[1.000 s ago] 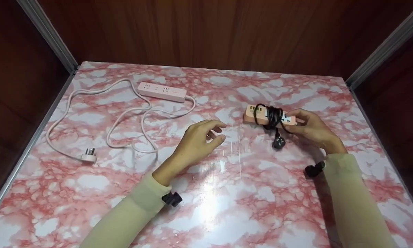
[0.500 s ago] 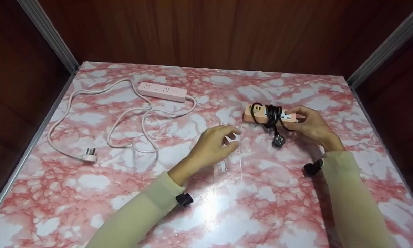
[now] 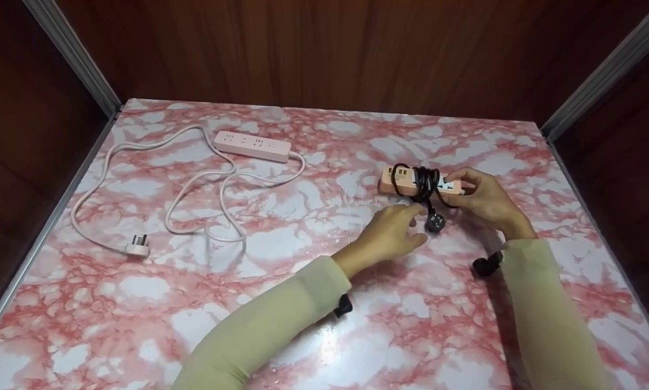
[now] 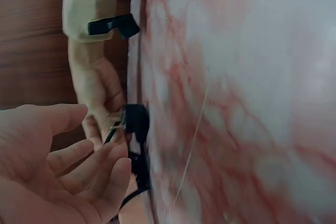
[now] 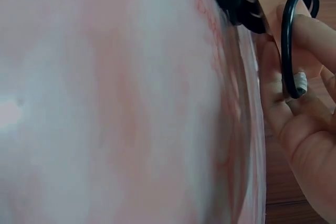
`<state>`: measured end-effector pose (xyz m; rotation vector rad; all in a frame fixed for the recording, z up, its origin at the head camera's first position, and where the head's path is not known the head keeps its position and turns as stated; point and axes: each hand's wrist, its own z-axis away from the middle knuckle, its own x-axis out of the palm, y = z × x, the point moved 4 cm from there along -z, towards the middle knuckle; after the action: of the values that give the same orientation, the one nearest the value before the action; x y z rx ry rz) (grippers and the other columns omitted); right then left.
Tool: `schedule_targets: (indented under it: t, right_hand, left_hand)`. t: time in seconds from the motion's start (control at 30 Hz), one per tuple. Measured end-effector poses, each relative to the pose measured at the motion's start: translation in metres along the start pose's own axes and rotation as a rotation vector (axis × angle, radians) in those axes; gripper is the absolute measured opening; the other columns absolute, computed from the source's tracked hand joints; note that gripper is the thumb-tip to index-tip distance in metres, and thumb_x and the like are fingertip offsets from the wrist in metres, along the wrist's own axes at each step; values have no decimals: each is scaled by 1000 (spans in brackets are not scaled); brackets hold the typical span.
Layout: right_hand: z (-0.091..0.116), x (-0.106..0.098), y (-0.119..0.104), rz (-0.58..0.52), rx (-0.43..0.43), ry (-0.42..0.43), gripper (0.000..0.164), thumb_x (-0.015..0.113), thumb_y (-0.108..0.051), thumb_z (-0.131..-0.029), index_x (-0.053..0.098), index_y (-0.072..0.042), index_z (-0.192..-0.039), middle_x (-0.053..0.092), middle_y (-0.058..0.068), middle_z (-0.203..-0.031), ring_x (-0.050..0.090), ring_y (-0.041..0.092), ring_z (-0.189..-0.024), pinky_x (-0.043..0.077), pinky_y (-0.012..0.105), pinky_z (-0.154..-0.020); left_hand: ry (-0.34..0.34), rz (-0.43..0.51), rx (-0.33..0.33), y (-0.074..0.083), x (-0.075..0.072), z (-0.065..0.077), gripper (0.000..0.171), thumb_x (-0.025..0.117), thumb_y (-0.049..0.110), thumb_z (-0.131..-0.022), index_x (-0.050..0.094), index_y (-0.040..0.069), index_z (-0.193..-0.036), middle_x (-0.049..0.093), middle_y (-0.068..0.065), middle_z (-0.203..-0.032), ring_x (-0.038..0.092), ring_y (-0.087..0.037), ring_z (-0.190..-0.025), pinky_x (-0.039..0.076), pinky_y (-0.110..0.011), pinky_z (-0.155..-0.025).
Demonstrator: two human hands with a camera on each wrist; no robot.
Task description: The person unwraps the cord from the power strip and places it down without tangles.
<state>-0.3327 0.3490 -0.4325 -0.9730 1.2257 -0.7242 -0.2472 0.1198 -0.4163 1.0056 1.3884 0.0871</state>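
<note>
Your left hand (image 3: 392, 233) has just slid across the bench (image 3: 438, 325) to the right. A moment ago it was well apart from the black plug (image 3: 435, 221) — now it is just beside it. Its fingers are bent and loose, and they don't seem to hold anything. I can't tell if a fingertip touches the black cord (image 3: 425, 181).

Your right hand (image 3: 486, 200) still pinches the right end of the orange power strip (image 3: 405, 188). That strip is over the right side of the bench, with the cord wound round its middle and the plug hanging in front. So both your hands seem to be at the same strip now — one holding it, one near its plug.

The pink power strip (image 3: 253, 146) lies at the back left, with its pale cord (image 3: 140, 146) loose.
</note>
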Motion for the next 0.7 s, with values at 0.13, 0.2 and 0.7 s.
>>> schedule_targets:
  t: [0.13,0.2,0.7]
  right_hand:
    - [6,3,-10,40,1,28,42,81,-9,-79,62,1,-115,68,4,-110,66,13,-95,55,24,-76]
    - [6,3,-11,49,10,34,42,81,-9,-79,63,-1,-116,68,4,-112,66,13,-97,55,24,-78]
    - [5,4,-11,-32,-69,-10,45,77,-3,-82,56,5,-121,63,11,-119,65,15,-97,54,24,-73]
  left_hand:
    - [3,-46,-3,3,13,-11,48,70,29,-88,56,15,-132,67,-3,-105,60,-13,-90,49,-26,-76]
    - [6,-61,-15,4,18,-16,48,71,30,-88,56,14,-131,67,-3,-108,61,-14,-94,50,-27,-79]
    - [-85,-128,-102,9,37,-34,46,68,35,-88,56,21,-130,58,-2,-119,57,-16,-105,48,-29,-86]
